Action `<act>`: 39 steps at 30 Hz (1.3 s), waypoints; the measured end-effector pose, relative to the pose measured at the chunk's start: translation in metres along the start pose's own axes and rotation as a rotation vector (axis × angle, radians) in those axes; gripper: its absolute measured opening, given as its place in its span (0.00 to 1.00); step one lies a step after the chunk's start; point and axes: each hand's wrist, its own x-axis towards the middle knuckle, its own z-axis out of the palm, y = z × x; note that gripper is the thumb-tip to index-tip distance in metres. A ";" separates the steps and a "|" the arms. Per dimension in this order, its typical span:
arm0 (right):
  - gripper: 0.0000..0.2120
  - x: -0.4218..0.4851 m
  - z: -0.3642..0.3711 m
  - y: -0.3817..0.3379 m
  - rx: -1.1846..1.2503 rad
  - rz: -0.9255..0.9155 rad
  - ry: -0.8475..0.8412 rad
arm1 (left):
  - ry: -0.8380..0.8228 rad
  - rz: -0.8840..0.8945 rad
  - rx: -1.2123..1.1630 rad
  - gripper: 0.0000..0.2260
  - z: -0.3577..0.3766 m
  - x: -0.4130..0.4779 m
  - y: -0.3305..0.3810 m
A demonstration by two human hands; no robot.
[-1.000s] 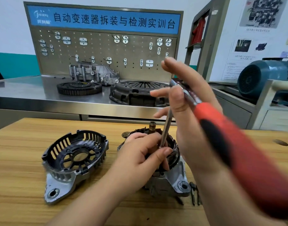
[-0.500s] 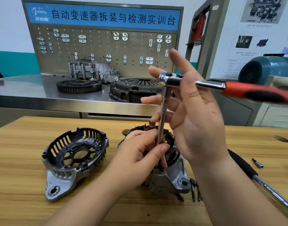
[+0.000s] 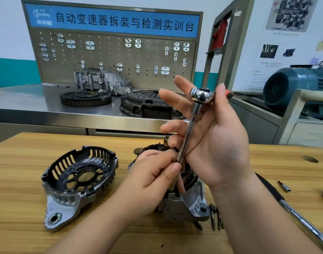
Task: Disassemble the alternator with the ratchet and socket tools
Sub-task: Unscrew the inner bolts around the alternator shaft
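The alternator body (image 3: 191,200) stands on the wooden table (image 3: 19,162), its copper windings mostly hidden behind my hands. A ratchet (image 3: 202,94) with a long extension bar (image 3: 189,132) stands nearly upright over it. My left hand (image 3: 157,173) pinches the bar's lower end just above the alternator. My right hand (image 3: 217,143) is raised at the ratchet head, thumb hooked over it and fingers spread; only a sliver of the red handle shows behind the thumb. The removed black end cover (image 3: 80,173) lies to the left.
A second chrome tool with a black grip (image 3: 294,213) lies at the right, with a small bit (image 3: 284,186) beyond it. Loose bolts (image 3: 213,215) lie beside the alternator. On the steel bench behind are a gear ring (image 3: 85,98), a clutch cover (image 3: 148,105) and a housing (image 3: 102,81).
The ratchet's red handle has swung from pointing toward me, round to the right, and now away behind my right thumb. My left hand has stayed on the bar.
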 end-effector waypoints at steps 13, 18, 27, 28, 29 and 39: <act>0.20 0.000 0.011 0.005 -0.180 -0.190 0.042 | 0.014 -0.010 -0.077 0.22 -0.001 0.000 0.002; 0.26 -0.001 0.004 0.001 0.015 -0.004 0.015 | -0.016 0.035 0.003 0.21 0.000 0.001 0.001; 0.18 -0.002 0.016 0.003 -0.155 -0.297 0.054 | 0.035 0.011 -0.058 0.17 -0.002 0.001 0.001; 0.19 -0.003 0.017 0.004 -0.119 -0.270 0.034 | 0.033 0.023 -0.078 0.16 -0.002 0.002 0.001; 0.20 -0.003 0.018 0.006 -0.082 -0.227 0.021 | 0.026 0.036 -0.089 0.14 -0.002 0.002 0.002; 0.23 -0.001 0.013 0.008 -0.008 -0.064 0.046 | -0.042 0.090 0.061 0.11 -0.003 0.003 0.005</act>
